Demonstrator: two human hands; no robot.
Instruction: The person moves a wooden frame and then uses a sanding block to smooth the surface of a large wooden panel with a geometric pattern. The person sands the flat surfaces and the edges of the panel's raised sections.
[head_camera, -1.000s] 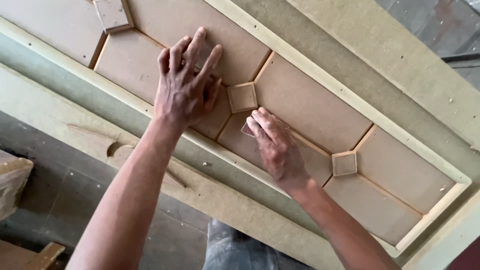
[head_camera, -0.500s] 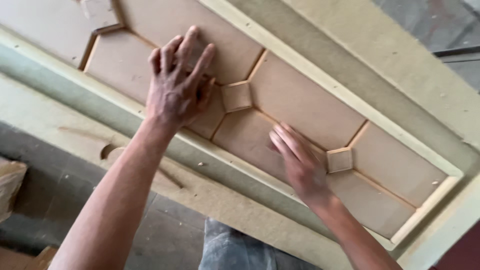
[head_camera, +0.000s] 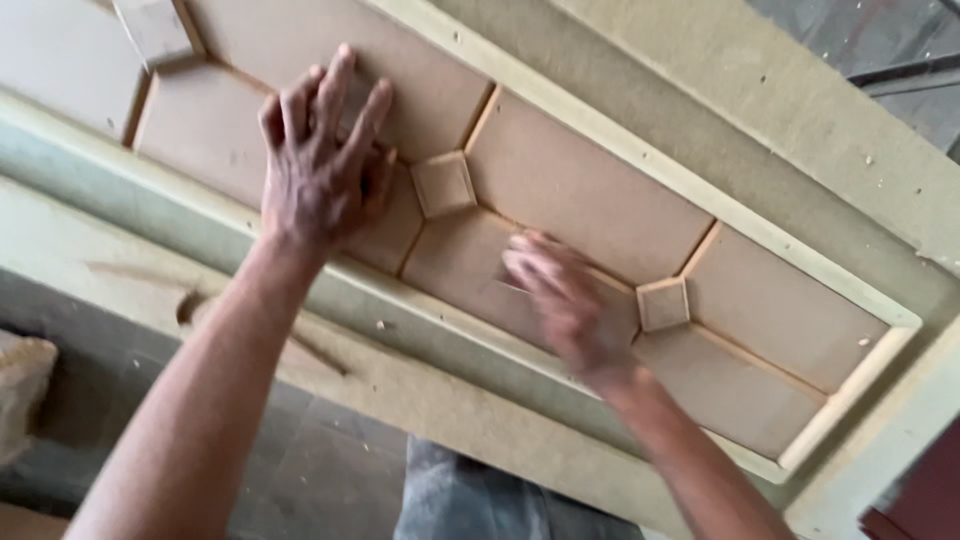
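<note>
The person's left hand (head_camera: 322, 165) and right hand (head_camera: 565, 300) are both bare, with no gloves, rings or watch visible. Both forearms are uncovered, no sleeve reaching them. The right hand is blurred. At six o'clock, grey trouser fabric (head_camera: 455, 500) shows.

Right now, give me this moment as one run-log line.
left hand: flat on brown panel | right hand: blurred, on lower panel | square block: between the hands

I see a tan fibreboard door panel (head_camera: 590, 190) lying flat, its recessed angled sections meeting at small raised square blocks (head_camera: 444, 184).
</note>
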